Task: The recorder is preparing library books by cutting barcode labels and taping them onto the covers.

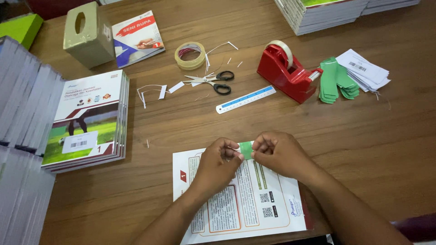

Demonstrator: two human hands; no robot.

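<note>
Both forearms are seen at the near edge, reaching over a white printed book back cover laid flat on the brown wooden counter; the left hand and the right hand are brought together above its far edge; a small green paper label is pinched between them, the fingers of each hand closed tight on one end, the left end being gripped by the left hand and the right end by the right. Farther off, at the middle, a pale blue plastic ruler and black-handled scissors are laid among white paper scraps; a roll of clear tape is set beyond them. To the right a red tape dispenser is placed, with a heap of green paper labels and white barcode slips just beside it. On the left a stack of sports textbooks is piled; a grey-green tissue box is stood behind it.
</note>
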